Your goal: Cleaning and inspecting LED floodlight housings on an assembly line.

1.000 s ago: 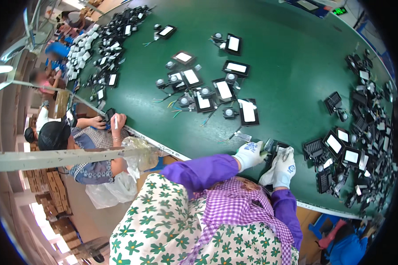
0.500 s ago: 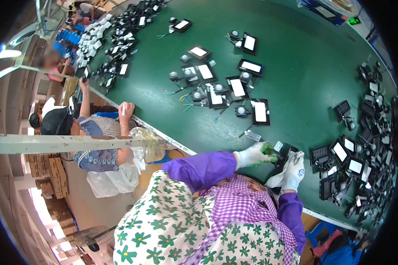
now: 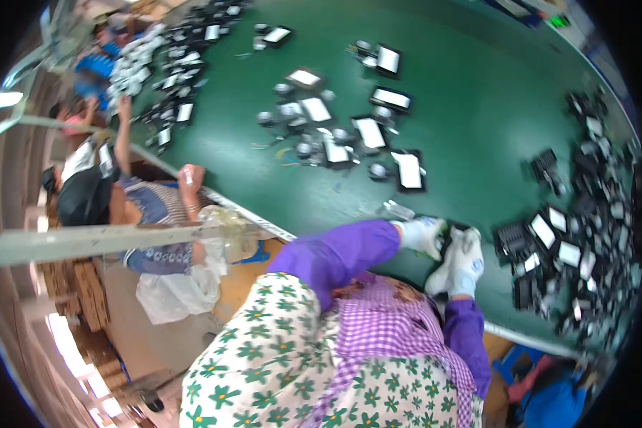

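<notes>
Here, left hand [image 3: 422,235] and right hand [image 3: 465,262], both white-gloved, closed around small black rectangular housing [image 3: 451,239] at green table's [image 3: 478,107] near edge, 5 o'clock. Advisably: grip firm, part braced over table.

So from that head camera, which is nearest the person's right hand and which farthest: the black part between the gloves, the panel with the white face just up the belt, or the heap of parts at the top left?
1. Black part: between both gloved hands, beside the right hand.
2. White-faced panel: up the green belt, left of the hand.
3. Heap: far top left.
</notes>
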Demonstrator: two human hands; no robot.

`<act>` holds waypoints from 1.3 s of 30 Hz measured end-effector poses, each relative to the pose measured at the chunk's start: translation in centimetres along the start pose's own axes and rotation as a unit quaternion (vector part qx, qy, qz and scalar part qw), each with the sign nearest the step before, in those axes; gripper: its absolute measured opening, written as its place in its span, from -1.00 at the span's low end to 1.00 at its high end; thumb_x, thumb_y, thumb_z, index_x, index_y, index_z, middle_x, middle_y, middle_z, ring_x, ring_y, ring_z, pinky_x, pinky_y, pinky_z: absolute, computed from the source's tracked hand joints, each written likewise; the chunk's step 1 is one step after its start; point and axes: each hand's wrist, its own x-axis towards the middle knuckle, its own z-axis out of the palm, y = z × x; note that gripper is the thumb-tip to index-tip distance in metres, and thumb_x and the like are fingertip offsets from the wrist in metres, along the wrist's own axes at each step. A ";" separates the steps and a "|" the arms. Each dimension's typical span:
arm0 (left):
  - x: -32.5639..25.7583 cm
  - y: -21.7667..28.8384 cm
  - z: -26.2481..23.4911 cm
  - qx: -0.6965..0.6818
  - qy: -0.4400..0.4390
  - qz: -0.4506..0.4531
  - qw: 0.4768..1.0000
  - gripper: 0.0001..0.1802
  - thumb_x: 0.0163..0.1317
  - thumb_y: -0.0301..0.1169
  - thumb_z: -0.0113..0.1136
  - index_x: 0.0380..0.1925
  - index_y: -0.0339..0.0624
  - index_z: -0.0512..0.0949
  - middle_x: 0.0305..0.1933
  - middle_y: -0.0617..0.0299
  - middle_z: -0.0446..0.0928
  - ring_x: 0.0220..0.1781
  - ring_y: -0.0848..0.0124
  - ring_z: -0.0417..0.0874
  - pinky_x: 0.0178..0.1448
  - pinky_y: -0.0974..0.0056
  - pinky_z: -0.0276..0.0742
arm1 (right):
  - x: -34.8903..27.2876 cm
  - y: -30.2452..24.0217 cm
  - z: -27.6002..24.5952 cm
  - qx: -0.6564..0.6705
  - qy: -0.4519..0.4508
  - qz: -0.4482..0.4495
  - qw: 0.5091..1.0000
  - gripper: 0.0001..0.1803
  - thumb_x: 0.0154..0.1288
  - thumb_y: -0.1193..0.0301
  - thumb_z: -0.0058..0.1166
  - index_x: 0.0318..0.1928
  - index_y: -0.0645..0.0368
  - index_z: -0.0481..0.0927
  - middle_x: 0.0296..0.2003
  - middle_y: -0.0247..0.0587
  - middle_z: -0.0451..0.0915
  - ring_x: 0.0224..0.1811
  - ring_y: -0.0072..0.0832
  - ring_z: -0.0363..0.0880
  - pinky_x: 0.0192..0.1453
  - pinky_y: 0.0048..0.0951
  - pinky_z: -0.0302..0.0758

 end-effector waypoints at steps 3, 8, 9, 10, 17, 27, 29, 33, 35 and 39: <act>-0.1 -2.7 2.1 0.016 0.068 -0.028 0.997 0.00 -0.14 -0.13 0.49 0.27 -0.38 0.24 0.11 -0.22 0.51 0.12 -0.02 0.59 0.15 0.09 0.53 | -0.9 -1.3 -0.1 -0.077 -0.022 -0.033 0.996 -0.65 0.37 0.24 0.01 0.03 0.19 0.52 -0.10 0.04 0.63 -0.01 0.00 0.60 0.05 -0.17 0.51; -0.7 -2.9 1.2 -0.136 0.036 -0.014 0.990 0.05 -0.05 -0.26 0.50 0.40 -0.35 0.14 0.28 -0.15 0.42 0.31 0.14 0.46 0.35 0.19 0.38 | -3.1 -0.4 0.9 -0.296 -0.044 -0.050 0.953 -0.48 0.28 0.13 0.07 0.17 0.11 0.44 -0.19 -0.02 0.65 -0.10 -0.03 0.62 0.01 -0.07 0.54; -0.5 -2.1 0.8 -0.087 0.015 -0.020 0.996 0.04 -0.05 -0.25 0.49 0.40 -0.33 0.15 0.29 -0.15 0.42 0.32 0.14 0.46 0.35 0.20 0.39 | -1.9 1.1 1.4 -0.281 -0.012 -0.052 0.958 -0.47 0.29 0.12 0.07 0.19 0.11 0.42 -0.20 -0.02 0.66 -0.10 -0.04 0.63 0.00 -0.08 0.54; -0.4 -1.3 0.3 -0.037 -0.002 -0.027 0.999 0.03 -0.05 -0.25 0.48 0.39 -0.30 0.15 0.29 -0.15 0.42 0.32 0.14 0.46 0.34 0.21 0.39 | 0.0 0.5 1.2 -0.251 -0.005 -0.030 0.968 -0.50 0.31 0.11 0.05 0.17 0.09 0.43 -0.20 -0.01 0.66 -0.11 -0.05 0.63 0.00 -0.07 0.53; 0.0 -2.9 2.0 -0.076 0.054 0.007 0.996 0.11 0.00 -0.35 0.43 0.49 -0.12 -0.05 -0.09 0.02 0.61 -0.36 0.31 0.65 -0.33 0.26 0.59 | 6.6 -3.5 -0.8 -0.154 0.013 -0.055 0.986 -0.71 0.37 0.23 -0.08 -0.07 0.15 0.52 -0.21 0.01 0.64 -0.09 -0.01 0.60 -0.01 -0.10 0.51; -0.5 -1.8 1.8 -0.165 0.025 -0.025 0.986 0.09 -0.03 -0.45 0.40 0.49 -0.08 -0.01 0.06 0.14 0.50 -0.26 0.44 0.56 -0.22 0.30 0.57 | 5.9 -5.9 -0.5 -0.195 0.008 -0.116 0.974 -0.81 0.39 0.38 -0.13 -0.05 0.14 0.44 -0.37 -0.03 0.59 -0.17 -0.04 0.58 -0.05 -0.08 0.50; -0.2 -3.7 2.6 -0.130 0.082 0.038 0.987 0.11 -0.04 -0.40 0.45 0.49 -0.08 0.00 0.17 0.06 0.48 -0.07 0.35 0.59 -0.04 0.26 0.59 | 3.8 -7.2 -0.7 -0.281 -0.015 -0.208 0.937 -0.79 0.31 0.41 -0.06 -0.08 0.16 0.45 -0.32 -0.02 0.57 -0.16 -0.08 0.58 -0.06 -0.12 0.50; 0.1 -3.1 2.3 -0.110 0.066 0.025 0.991 0.07 -0.03 -0.28 0.50 0.46 -0.09 0.07 0.29 0.04 0.43 0.25 0.24 0.50 0.27 0.20 0.45 | -1.0 -2.1 0.3 -0.282 -0.016 -0.297 0.912 -0.67 0.19 0.39 0.04 -0.02 0.17 0.44 -0.26 -0.09 0.57 -0.18 -0.15 0.57 -0.08 -0.16 0.51; 1.0 -5.7 3.0 -0.109 0.074 0.074 0.988 -0.01 0.00 -0.31 0.47 0.43 -0.07 0.13 0.11 0.08 0.53 0.08 0.31 0.56 0.14 0.22 0.52 | 0.9 -3.8 1.3 -0.274 0.027 -0.298 0.914 -0.78 0.24 0.34 0.03 -0.11 0.10 0.50 -0.29 -0.12 0.60 -0.22 -0.14 0.59 -0.14 -0.12 0.53; 0.0 -1.4 1.9 -0.170 0.028 -0.033 0.984 -0.04 0.01 -0.36 0.45 0.41 -0.10 0.15 -0.13 0.18 0.58 -0.32 0.47 0.57 -0.29 0.32 0.58 | 6.6 -5.2 2.2 -0.251 0.025 -0.169 0.953 -0.80 0.30 0.34 0.01 -0.09 0.06 0.50 -0.31 -0.06 0.62 -0.21 -0.05 0.60 -0.11 -0.06 0.50</act>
